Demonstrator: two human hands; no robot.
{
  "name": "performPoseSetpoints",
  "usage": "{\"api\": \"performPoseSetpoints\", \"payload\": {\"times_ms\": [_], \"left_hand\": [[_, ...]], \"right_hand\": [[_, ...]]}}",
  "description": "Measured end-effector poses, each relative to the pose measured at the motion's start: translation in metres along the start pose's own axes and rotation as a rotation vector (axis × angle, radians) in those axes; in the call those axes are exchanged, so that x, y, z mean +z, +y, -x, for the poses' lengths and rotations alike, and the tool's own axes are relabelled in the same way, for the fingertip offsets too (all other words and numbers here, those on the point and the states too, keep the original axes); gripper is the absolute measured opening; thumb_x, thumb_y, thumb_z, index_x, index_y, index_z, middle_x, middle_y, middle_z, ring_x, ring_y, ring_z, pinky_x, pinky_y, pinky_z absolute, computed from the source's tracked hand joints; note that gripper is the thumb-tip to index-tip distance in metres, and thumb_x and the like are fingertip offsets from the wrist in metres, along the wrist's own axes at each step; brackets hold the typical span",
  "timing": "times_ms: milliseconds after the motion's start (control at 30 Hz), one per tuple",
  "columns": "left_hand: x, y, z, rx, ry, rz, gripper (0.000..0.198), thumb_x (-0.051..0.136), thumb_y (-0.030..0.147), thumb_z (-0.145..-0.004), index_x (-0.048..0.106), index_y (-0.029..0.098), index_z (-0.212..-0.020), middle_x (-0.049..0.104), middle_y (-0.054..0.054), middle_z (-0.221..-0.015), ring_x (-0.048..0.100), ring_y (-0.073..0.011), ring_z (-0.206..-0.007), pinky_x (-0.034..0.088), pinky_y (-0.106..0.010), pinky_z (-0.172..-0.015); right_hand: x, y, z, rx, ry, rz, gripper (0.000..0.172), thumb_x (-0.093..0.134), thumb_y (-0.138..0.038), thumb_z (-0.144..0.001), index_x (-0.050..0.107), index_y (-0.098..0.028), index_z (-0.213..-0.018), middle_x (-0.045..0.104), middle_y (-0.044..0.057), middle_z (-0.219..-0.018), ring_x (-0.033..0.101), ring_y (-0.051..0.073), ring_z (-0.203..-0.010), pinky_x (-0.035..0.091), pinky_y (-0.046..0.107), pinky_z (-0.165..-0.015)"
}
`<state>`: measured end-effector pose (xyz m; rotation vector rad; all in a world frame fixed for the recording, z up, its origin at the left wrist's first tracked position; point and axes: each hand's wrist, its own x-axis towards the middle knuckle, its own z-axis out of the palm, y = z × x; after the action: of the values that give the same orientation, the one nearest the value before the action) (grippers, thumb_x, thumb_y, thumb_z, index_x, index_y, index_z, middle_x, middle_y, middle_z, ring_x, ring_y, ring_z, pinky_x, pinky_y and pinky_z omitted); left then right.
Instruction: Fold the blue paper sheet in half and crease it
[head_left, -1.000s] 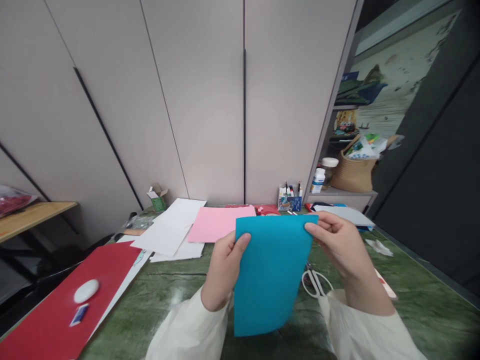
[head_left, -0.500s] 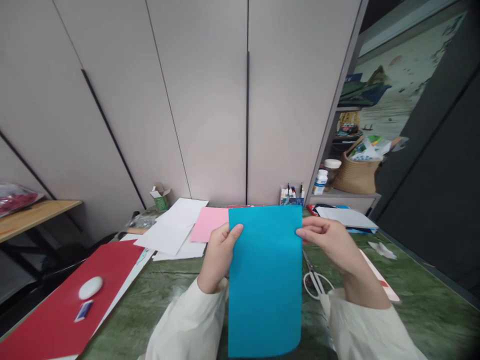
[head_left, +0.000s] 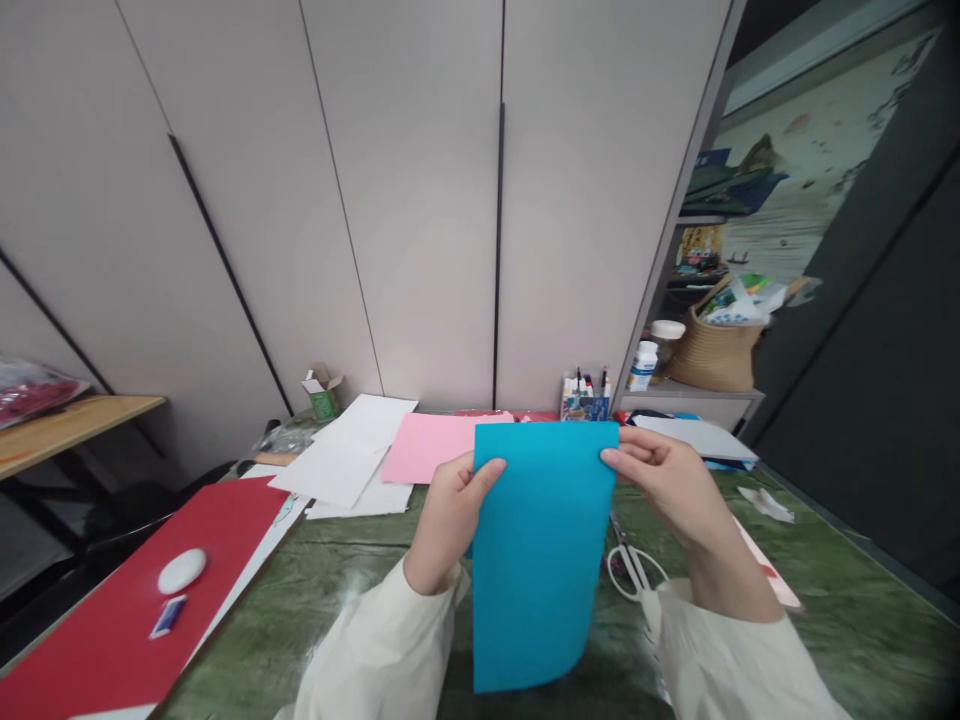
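A blue sheet of paper (head_left: pixel 536 560) hangs upright in front of me above the green table (head_left: pixel 337 590). My left hand (head_left: pixel 450 520) pinches its upper left corner, thumb on the front. My right hand (head_left: pixel 667 485) pinches the upper right corner. The sheet's lower edge curls slightly. White-handled scissors (head_left: pixel 630 570) lie on the table just right of the sheet, partly hidden by my right wrist.
A pink sheet (head_left: pixel 435 445) and white sheets (head_left: pixel 345 455) lie behind the blue one. A red sheet (head_left: pixel 112 620) at the left carries a white oval object (head_left: pixel 181 570) and a small blue item (head_left: pixel 166 616). A pen holder (head_left: pixel 585 398), a bottle (head_left: pixel 642 365) and a woven basket (head_left: pixel 716 350) stand at the back right.
The blue sheet was tilted, came upright and lower, and now sits slightly higher and to the right. Both hands kept their hold on its top corners.
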<state>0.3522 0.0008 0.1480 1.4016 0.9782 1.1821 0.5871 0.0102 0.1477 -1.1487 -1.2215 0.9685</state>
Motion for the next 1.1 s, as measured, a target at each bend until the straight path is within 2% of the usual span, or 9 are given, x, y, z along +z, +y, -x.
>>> {"api": "performPoseSetpoints", "payload": {"times_ms": [100, 267, 433, 567, 667, 767, 1100], "left_hand": [[0.0004, 0.0021, 0.0012, 0.001, 0.004, -0.03, 0.031, 0.051, 0.045, -0.077, 0.057, 0.014, -0.073, 0.055, 0.0, -0.062, 0.045, -0.0109, -0.052, 0.035, -0.022, -0.049], [0.0019, 0.006, 0.0033, 0.018, 0.009, -0.054, 0.032, 0.051, 0.044, -0.077, 0.05, 0.015, -0.064, 0.046, 0.002, -0.054, 0.039, -0.0091, -0.048, 0.031, -0.021, -0.045], [0.0031, 0.0039, 0.0044, 0.029, 0.013, -0.095, 0.034, 0.05, 0.044, -0.078, 0.041, 0.017, -0.06, 0.04, 0.003, -0.054, 0.035, -0.008, -0.048, 0.028, -0.02, -0.044], [0.0033, 0.004, 0.0058, 0.027, 0.01, -0.114, 0.034, 0.049, 0.044, -0.079, 0.04, 0.017, -0.061, 0.038, 0.003, -0.055, 0.035, -0.0079, -0.049, 0.028, -0.02, -0.045], [0.0034, 0.0067, 0.0075, 0.036, 0.003, -0.129, 0.035, 0.048, 0.044, -0.08, 0.038, 0.017, -0.06, 0.038, 0.003, -0.055, 0.035, -0.0083, -0.049, 0.028, -0.021, -0.046], [0.0032, 0.0086, 0.0089, 0.044, -0.01, -0.142, 0.034, 0.048, 0.044, -0.08, 0.039, 0.017, -0.061, 0.039, 0.003, -0.056, 0.037, -0.0089, -0.051, 0.03, -0.021, -0.048], [0.003, 0.0082, 0.0097, 0.08, -0.016, -0.159, 0.032, 0.048, 0.043, -0.081, 0.041, 0.017, -0.063, 0.04, 0.003, -0.058, 0.037, -0.0095, -0.053, 0.031, -0.022, -0.05]], "right_hand": [[-0.0002, -0.0019, 0.0015, -0.016, 0.042, 0.04, 0.038, 0.074, -0.037, -0.06, 0.065, -0.014, -0.089, 0.068, 0.006, -0.072, 0.06, 0.02, -0.064, 0.048, 0.031, -0.06], [-0.0019, -0.0036, 0.0024, -0.022, -0.086, -0.025, 0.029, 0.072, -0.036, -0.063, 0.066, -0.016, -0.083, 0.068, 0.004, -0.069, 0.059, 0.017, -0.06, 0.046, 0.028, -0.056], [0.0008, -0.0039, 0.0025, -0.041, 0.074, -0.097, 0.027, 0.077, -0.032, -0.057, 0.064, -0.017, -0.075, 0.064, 0.001, -0.061, 0.056, 0.014, -0.054, 0.044, 0.024, -0.049], [-0.0002, -0.0058, 0.0041, -0.065, -0.002, -0.074, 0.023, 0.074, -0.035, -0.06, 0.063, -0.016, -0.066, 0.06, 0.001, -0.054, 0.052, 0.012, -0.049, 0.042, 0.023, -0.046], [-0.0023, -0.0062, 0.0042, -0.066, -0.041, -0.069, 0.024, 0.072, -0.036, -0.063, 0.066, -0.016, -0.075, 0.063, 0.003, -0.059, 0.055, 0.014, -0.052, 0.044, 0.024, -0.048], [-0.0033, -0.0052, 0.0041, -0.063, 0.003, -0.11, 0.032, 0.073, -0.033, -0.063, 0.067, -0.017, -0.09, 0.065, 0.003, -0.063, 0.057, 0.014, -0.056, 0.045, 0.024, -0.05], [-0.0021, -0.0041, 0.005, -0.084, 0.038, -0.159, 0.032, 0.073, -0.029, -0.064, 0.069, -0.018, -0.094, 0.063, 0.0, -0.06, 0.053, 0.01, -0.054, 0.043, 0.02, -0.048]]}}
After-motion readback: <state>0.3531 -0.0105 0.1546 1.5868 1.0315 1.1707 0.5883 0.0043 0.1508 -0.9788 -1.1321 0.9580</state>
